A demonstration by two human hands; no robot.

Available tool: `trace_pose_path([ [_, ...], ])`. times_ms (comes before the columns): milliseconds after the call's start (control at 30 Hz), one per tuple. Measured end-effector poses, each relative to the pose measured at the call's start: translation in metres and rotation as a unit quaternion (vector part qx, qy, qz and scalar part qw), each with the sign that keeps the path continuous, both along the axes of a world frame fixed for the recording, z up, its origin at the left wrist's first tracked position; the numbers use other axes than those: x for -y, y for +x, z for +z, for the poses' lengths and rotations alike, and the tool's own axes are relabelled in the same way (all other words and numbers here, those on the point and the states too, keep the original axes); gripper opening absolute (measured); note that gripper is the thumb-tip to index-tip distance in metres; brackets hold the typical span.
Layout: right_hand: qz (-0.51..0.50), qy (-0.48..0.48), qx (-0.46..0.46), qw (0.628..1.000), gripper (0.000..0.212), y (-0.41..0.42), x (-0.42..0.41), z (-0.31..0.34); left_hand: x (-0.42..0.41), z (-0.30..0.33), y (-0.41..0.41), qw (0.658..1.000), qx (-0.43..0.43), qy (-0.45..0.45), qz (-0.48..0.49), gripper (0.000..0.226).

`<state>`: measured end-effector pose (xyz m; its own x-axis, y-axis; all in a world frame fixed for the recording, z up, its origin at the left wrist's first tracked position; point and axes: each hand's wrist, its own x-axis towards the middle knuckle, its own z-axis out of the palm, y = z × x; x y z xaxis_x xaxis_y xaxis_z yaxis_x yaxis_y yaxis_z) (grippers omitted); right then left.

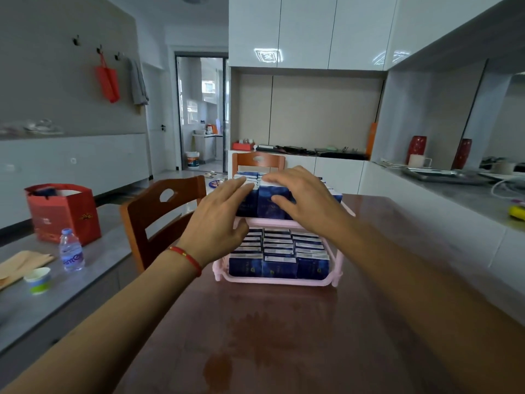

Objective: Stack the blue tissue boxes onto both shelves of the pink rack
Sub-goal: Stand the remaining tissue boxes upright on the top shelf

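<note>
A pink two-shelf rack (277, 281) stands in the middle of a dark brown table. Its lower shelf is packed with several rows of blue tissue boxes (278, 267). More blue tissue boxes (270, 204) stand upright on the upper shelf. My left hand (218, 220) reaches over the rack's left side, straight fingers touching the top of the upper boxes. My right hand (301, 194) lies over the upper boxes from the right, fingers spread on their tops and thumb against the front face. Both hands hide part of the upper row.
A wooden chair (159, 214) stands left of the table, another chair (258, 162) behind the rack. On the grey counter at left are a red gift bag (64, 213), a water bottle (71, 250) and a paper cup (38, 280). A white counter runs along the right.
</note>
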<state>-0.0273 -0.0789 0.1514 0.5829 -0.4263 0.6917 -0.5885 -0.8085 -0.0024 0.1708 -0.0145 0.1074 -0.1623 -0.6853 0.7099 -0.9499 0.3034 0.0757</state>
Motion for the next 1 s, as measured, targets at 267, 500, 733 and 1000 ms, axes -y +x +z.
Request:
trace_pose_path([
  [267, -0.029, -0.136, -0.055, 0.989, 0.039, 0.005, 0.01, -0.018, 0.008, -0.006, 0.005, 1.0, -0.011, -0.001, -0.003, 0.068],
  [500, -0.085, -0.144, -0.035, 0.985, 0.042, 0.004, 0.014, -0.031, 0.016, -0.006, 0.009, 1.0, -0.009, -0.005, -0.025, 0.065],
  [733, -0.091, -0.124, -0.014, 0.988, 0.052, 0.001, 0.004, -0.043, 0.018, -0.012, 0.011, 0.997, -0.059, 0.004, -0.043, 0.078],
  [1000, -0.125, -0.019, 0.365, 0.923, 0.045, -0.063, -0.017, -0.097, -0.004, -0.074, 0.017, 0.931, -0.344, 0.095, 0.083, 0.077],
])
